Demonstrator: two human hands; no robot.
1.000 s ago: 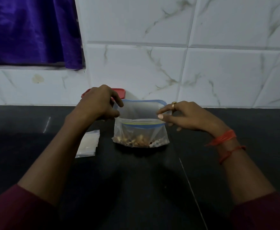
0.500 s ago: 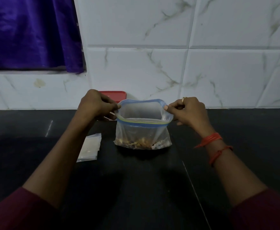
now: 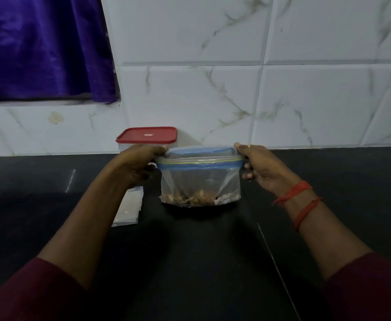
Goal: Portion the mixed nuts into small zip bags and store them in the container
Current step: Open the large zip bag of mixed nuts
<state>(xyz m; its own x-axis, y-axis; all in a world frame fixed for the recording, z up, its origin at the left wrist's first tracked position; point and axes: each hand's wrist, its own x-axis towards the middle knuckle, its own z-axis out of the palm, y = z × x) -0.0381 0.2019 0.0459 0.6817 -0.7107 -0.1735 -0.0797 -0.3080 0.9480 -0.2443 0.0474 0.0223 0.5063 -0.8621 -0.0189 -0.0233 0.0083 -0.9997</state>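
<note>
Head view: on the black desk a large zip bag of mixed nuts stands upright, its blue-edged mouth pinched at its 2 ends by the fingers of the left hand and right hand, the red-lidded container just behind, small zip bags lying to its left.

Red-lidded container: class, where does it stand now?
In the head view the container stands left of centre, against the tiled wall, just behind the left hand.
</note>
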